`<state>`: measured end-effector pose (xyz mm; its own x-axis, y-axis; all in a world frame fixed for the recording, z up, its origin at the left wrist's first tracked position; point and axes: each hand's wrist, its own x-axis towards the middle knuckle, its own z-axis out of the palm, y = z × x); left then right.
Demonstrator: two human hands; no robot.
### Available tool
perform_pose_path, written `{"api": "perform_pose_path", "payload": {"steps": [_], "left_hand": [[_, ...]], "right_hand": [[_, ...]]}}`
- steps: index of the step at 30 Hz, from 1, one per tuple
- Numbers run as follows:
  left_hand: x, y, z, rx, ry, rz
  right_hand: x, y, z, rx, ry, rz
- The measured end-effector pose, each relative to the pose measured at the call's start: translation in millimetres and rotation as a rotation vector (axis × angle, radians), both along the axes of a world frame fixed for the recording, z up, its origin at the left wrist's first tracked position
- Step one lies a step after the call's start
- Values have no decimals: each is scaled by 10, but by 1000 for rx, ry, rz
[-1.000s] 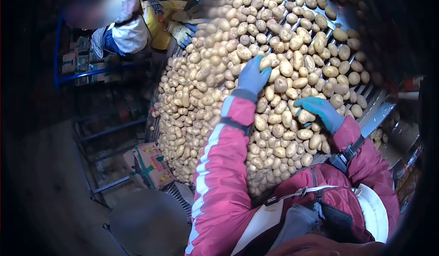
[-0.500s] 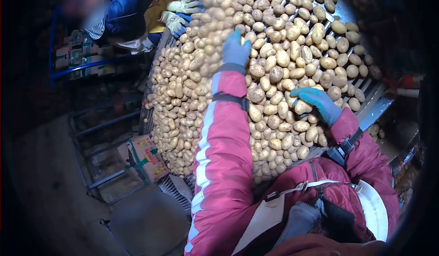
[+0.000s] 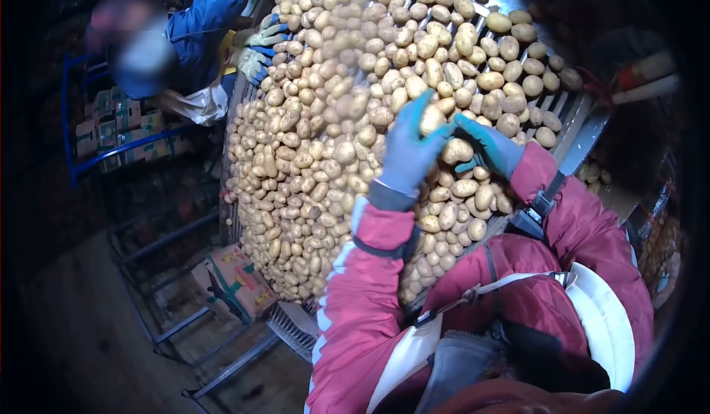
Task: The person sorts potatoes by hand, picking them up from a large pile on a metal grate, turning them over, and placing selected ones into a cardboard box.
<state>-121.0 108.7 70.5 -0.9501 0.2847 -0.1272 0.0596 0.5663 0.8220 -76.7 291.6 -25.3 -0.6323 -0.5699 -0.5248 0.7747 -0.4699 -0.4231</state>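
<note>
Over the middle of the potato heap [image 3: 296,185], both gloved hands work close together, left hand [image 3: 413,144] and right hand [image 3: 494,148] nearly meeting at the thumb and fingertips. Left: thumb and forefinger parted in a V with a pale potato [image 3: 433,121] between them; cannot tell whether it is clasped. Right: fingers and thumb curved round a second potato [image 3: 457,151], grip narrowed to its width.

Obstructions: left sleeve [image 3: 370,273] reaches up over the heap and hides the potatoes beneath it; right sleeve [image 3: 584,218], with a dark buckled strap [image 3: 534,213], covers part of the near edge. Upper middle of the heap is blurred, single potatoes hard to make out.

Surroundings: on the far right side, potatoes lie more thinly over a slatted bed [image 3: 563,103], bars showing between them, a metal edge [image 3: 589,142] alongside. Beyond it, a red and white object [image 3: 645,72], identity unclear. At upper left, a co-worker's gloves [image 3: 257,53] rest at the heap's edge, well apart from the wearer's hands. Below that person, a blue rail [image 3: 137,146] crosses in front of stacked cartons [image 3: 118,122]. Lower left, a printed carton [image 3: 233,281] sits tilted just beside the heap, next to a dark metal frame [image 3: 177,233]
</note>
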Motion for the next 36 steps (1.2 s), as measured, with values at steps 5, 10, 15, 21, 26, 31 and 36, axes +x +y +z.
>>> {"api": "perform_pose_path", "payload": {"steps": [5, 10, 15, 21, 26, 31, 36], "left_hand": [[658, 417, 10, -110, 152, -70], [976, 63, 231, 66, 23, 73], [1309, -362, 193, 185, -70, 257], [1802, -489, 154, 168, -76, 303], [2115, -602, 139, 245, -79, 292], [2335, -825, 50, 324, -102, 338], [2375, -932, 46, 275, -131, 371]], "right_hand": [[94, 36, 493, 6, -219, -59], [306, 298, 349, -249, -172, -22], [590, 534, 496, -241, -111, -132], [1015, 739, 528, -71, 11, -318], [1343, 1298, 631, 138, 35, -364], [1848, 2582, 179, 587, 276, -347], [2139, 3274, -47, 1261, -108, -142]]}}
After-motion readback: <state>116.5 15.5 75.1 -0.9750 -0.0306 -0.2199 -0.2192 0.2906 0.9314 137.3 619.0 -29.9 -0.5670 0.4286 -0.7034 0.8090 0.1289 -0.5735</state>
